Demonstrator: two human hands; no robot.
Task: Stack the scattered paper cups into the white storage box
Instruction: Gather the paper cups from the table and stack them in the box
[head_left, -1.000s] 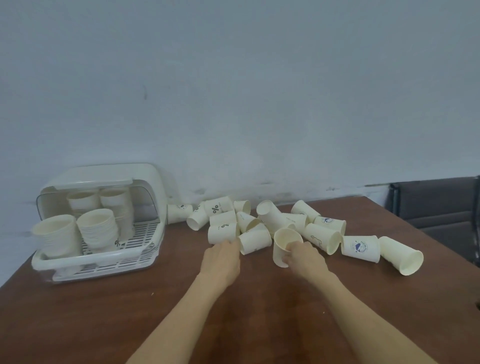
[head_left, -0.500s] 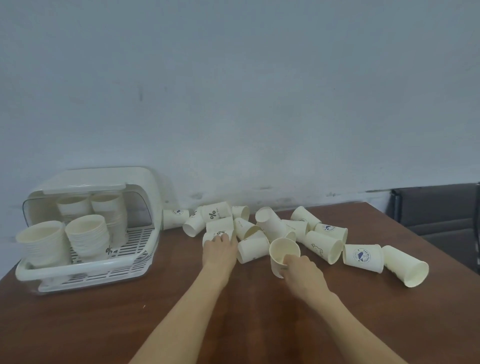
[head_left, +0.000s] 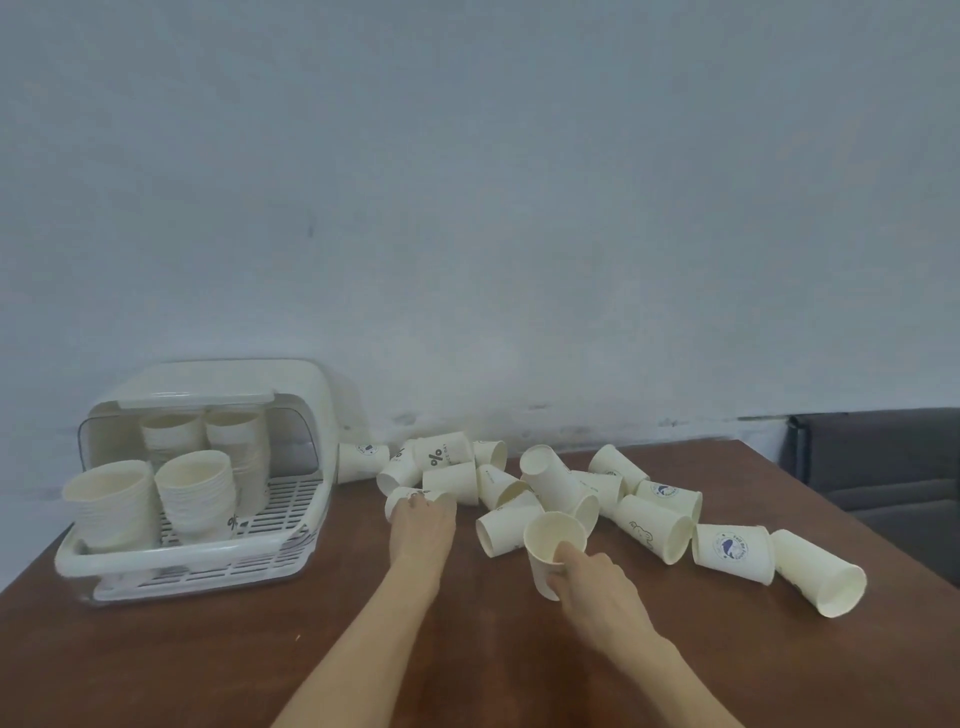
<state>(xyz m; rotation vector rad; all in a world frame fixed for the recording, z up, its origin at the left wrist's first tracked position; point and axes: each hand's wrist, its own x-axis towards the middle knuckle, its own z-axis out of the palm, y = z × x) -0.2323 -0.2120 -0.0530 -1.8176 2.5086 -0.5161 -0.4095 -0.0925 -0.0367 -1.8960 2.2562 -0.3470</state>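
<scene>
Several cream paper cups (head_left: 652, 525) lie scattered on their sides across the back of the brown table. My right hand (head_left: 597, 587) grips an upright paper cup (head_left: 553, 540), thumb inside its rim. My left hand (head_left: 422, 525) is closed over a cup lying on its side (head_left: 397, 501) at the left of the pile. The white storage box (head_left: 182, 553) stands at the left with its lid tipped back, holding several stacks of cups (head_left: 195, 488) on its slatted tray.
The brown table (head_left: 208, 665) runs to a pale wall behind the pile. A dark chair (head_left: 883, 467) stands past the table's right edge. One cup (head_left: 821, 577) lies at the far right of the pile.
My left hand moved left and closed on a cup at the pile's left side. My right hand lifted its cup slightly nearer me. The view shifted right.
</scene>
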